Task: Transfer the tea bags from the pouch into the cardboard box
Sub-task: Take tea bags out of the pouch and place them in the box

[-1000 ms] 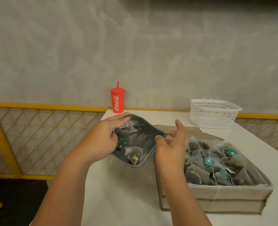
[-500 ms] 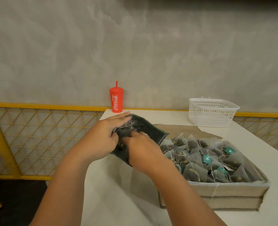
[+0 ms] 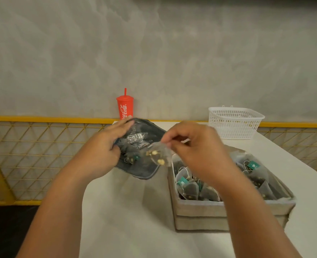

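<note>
Right hand (image 3: 196,151) withdrawn from pouch (image 3: 144,171), fingers (image 3: 172,135) pinching one tea bag (image 3: 160,157).
Left hand (image 3: 101,151) grips pouch open for access, beside cardboard box (image 3: 200,211).

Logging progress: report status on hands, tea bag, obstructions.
Left hand grips pouch. Right hand pinches one tea bag between pouch and cardboard box. Inside pouch, second tea bag visible. Path to box looks clear.
</note>
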### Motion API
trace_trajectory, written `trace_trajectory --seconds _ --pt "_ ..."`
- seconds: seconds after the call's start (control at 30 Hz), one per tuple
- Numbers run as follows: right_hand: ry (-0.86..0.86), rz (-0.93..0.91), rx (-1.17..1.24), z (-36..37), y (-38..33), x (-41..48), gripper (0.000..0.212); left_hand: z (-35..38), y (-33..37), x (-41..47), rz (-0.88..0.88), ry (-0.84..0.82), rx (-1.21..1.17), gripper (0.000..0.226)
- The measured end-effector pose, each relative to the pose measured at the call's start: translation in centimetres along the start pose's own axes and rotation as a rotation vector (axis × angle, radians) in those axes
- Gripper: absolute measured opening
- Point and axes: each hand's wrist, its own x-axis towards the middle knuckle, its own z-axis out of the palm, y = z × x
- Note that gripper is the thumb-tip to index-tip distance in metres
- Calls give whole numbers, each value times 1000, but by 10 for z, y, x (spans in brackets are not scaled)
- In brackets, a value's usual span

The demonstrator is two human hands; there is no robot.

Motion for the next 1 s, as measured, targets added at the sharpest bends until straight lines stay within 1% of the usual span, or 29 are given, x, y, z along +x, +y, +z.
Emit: trace_trajectory --seconds 0.07,0.1,0.23,0.3,0.47,0.53,0.67,0.7,0.77,0.83,0.87,0.9,1.0 --pt "37 50 69 -23 4 -3 30 1 -1 0 7 -3 18 75" --pt "61 66 67 -33 8 -4 32 2 0 0 12 -6 27 75" --pt "154 131 -3 -72 27 -10 28 4 3 0 14 14 38 73" --pt "195 175 -43 -89 35 -15 30 4 3 0 29 12 36 73" --pt "252 315 -149 -119 56 -27 29 6 -2 2 49 -5 53 74" --pt "213 378 -225 -125 64 -32 25 7 -3 3 57 -2 51 75" --pt "56 490 -340 -127 78 -34 24 7 1 2 73 7 44 77" --pt "-8 523 -374 -126 82 -34 24 7 1 2 72 11 48 76" --pt "-198 594 -465 -121 92 -34 25 8 0 2 78 10 60 74" --pt "-354 676 -501 -117 101 -36 28 7 0 2 84 -2 64 74" --pt "-374 692 -502 -117 102 -36 29 7 0 2 85 -4 62 74" --pt "-355 683 -502 -118 102 -36 30 6 0 2 87 -5 60 74" --pt "-241 625 -492 -122 97 -33 26 5 0 2 98 -2 71 74"
